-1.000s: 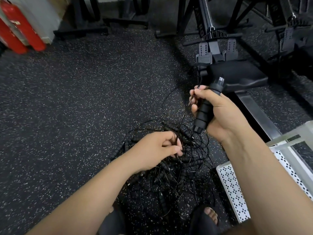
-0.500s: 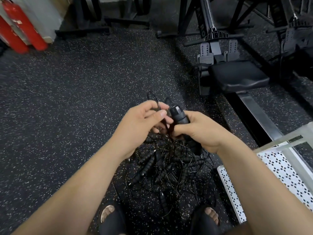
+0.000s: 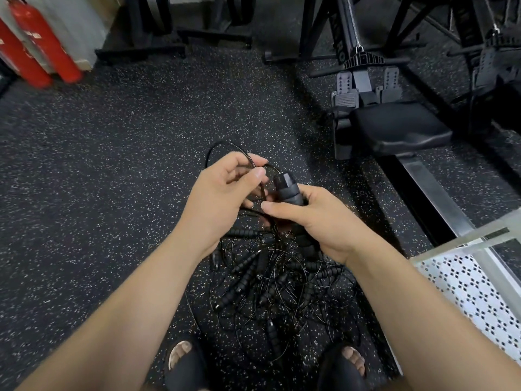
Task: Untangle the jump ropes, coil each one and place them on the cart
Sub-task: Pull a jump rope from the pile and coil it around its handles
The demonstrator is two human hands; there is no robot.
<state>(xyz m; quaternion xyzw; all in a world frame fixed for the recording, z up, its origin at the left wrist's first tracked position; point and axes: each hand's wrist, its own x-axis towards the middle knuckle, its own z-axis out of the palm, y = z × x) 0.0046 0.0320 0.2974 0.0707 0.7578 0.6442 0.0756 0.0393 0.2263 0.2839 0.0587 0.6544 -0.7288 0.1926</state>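
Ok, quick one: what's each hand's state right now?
The left hand is closed, pinching the thin black cord.
The right hand is closed around the jump rope handle.

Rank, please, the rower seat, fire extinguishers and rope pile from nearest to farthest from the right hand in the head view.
1. Rope pile, just below the right hand.
2. Rower seat, ahead to the right.
3. Fire extinguishers, far left corner.

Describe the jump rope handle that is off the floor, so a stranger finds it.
Near the black rower seat, a tangled rope pile lies on the speckled floor. Above it, one handle stands up in the grip of the right hand; all others lie in the pile.
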